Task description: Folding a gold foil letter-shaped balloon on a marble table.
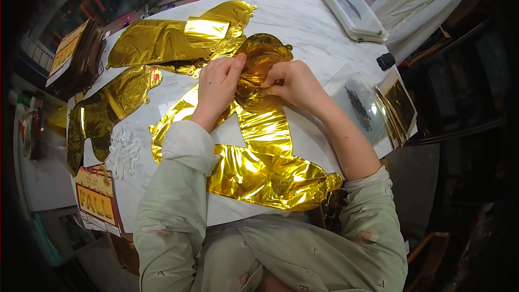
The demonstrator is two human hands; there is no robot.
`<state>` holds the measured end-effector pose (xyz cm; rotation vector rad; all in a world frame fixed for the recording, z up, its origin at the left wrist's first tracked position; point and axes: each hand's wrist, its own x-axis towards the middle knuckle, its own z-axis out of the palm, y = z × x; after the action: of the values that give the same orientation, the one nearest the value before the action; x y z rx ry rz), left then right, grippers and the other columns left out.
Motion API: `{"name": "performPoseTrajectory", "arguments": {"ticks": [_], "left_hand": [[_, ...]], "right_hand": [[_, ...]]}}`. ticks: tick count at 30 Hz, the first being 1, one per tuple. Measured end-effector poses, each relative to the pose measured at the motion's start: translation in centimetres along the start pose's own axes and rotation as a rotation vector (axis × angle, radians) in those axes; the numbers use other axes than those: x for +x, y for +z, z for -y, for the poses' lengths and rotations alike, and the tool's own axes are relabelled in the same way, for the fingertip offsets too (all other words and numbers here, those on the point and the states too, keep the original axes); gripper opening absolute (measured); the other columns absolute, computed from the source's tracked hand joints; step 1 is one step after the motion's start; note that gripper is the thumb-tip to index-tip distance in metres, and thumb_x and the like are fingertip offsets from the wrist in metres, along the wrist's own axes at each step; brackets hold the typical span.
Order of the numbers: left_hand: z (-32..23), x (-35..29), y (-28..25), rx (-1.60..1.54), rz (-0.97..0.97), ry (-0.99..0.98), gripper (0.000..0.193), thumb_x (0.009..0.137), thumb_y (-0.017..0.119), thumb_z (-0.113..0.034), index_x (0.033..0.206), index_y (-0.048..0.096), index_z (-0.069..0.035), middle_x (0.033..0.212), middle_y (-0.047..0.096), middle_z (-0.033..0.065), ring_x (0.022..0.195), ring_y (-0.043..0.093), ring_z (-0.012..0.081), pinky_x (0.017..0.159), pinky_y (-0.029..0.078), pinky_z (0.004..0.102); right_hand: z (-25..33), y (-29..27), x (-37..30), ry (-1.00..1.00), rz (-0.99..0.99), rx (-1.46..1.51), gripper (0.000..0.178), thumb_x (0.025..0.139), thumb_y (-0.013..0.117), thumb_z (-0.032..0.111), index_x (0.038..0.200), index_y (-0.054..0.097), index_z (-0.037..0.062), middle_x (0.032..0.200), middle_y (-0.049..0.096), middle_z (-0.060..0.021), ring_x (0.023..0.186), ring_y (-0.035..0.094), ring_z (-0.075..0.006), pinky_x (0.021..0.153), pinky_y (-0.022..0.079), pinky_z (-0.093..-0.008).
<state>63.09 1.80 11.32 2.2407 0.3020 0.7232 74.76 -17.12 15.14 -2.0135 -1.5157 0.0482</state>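
Note:
A flat, shiny gold foil balloon (265, 130) lies in front of me, spread across the middle of the table and down to its near edge. My left hand (220, 82) is closed on the left side of its upper part, the thumb pressed along the foil. With bent fingers, my right hand (294, 84) pinches the foil just right of there. What exactly sits between the right fingertips is too small to make out. Beyond my left hand, a second gold foil balloon (157, 42) lies flat. Another gold foil balloon (111, 105) rests at the table's left side.
A white marble-patterned table (292, 11) carries everything. Left are a stack of printed cards (75, 57), a bundle of white strips (124, 151) and a printed package (97, 200). Right are clear-topped packs (354, 13), a small black object (385, 61), a clear bag (357, 103) and gold packets (397, 108).

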Motion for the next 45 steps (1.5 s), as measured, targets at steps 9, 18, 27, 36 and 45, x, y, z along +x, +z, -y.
{"name": "performPoseTrajectory", "arguments": {"ticks": [9,18,27,36,45], "left_hand": [[0.9,-0.8,0.9,0.155,-0.094,0.103,0.057,0.078,0.084,-0.048,0.102,0.069,0.001,0.104,0.071,0.0132,0.099,0.065,0.0335,0.090,0.049,0.0415],[1.5,-0.9,0.8,0.198,-0.012,0.059,0.057,0.073,0.084,-0.039,0.112,0.068,0.000,0.117,0.070,0.0137,0.112,0.063,0.0324,0.098,0.046,0.0432],[1.2,-1.0,0.4,0.172,-0.001,0.058,0.058,0.071,0.084,-0.036,0.115,0.068,-0.001,0.121,0.069,0.0148,0.115,0.061,0.0334,0.101,0.045,0.0439],[1.5,-1.0,0.6,0.163,-0.031,0.068,0.057,0.074,0.083,-0.039,0.113,0.067,-0.001,0.120,0.069,0.0147,0.114,0.062,0.0335,0.101,0.045,0.0441],[1.2,-0.8,0.7,0.177,-0.065,0.080,0.044,0.078,0.082,-0.034,0.105,0.070,-0.002,0.109,0.071,0.0122,0.106,0.064,0.0321,0.093,0.047,0.0430]], "right_hand": [[-2.0,1.4,1.1,0.514,-0.025,0.586,0.035,0.090,0.078,0.022,0.069,0.064,-0.0015,0.058,0.057,-0.0006,0.058,0.048,-0.0061,0.055,0.041,-0.0283],[-1.9,1.6,1.3,0.394,0.023,0.271,0.024,0.088,0.080,0.018,0.077,0.067,0.0008,0.068,0.059,0.0049,0.063,0.049,-0.0027,0.054,0.039,-0.0252],[-2.0,1.9,0.8,0.360,-0.088,0.447,0.018,0.087,0.078,0.015,0.079,0.071,0.0009,0.068,0.059,0.0039,0.063,0.049,-0.0040,0.055,0.038,-0.0259],[-1.9,1.6,1.1,0.464,-0.044,0.381,0.008,0.083,0.077,0.003,0.083,0.070,-0.0002,0.073,0.062,0.0048,0.066,0.051,-0.0042,0.059,0.043,-0.0239],[-1.2,1.1,0.8,0.390,-0.046,0.549,0.008,0.087,0.076,0.003,0.094,0.072,0.0012,0.079,0.066,0.0048,0.074,0.057,-0.0023,0.067,0.047,-0.0225]]}}
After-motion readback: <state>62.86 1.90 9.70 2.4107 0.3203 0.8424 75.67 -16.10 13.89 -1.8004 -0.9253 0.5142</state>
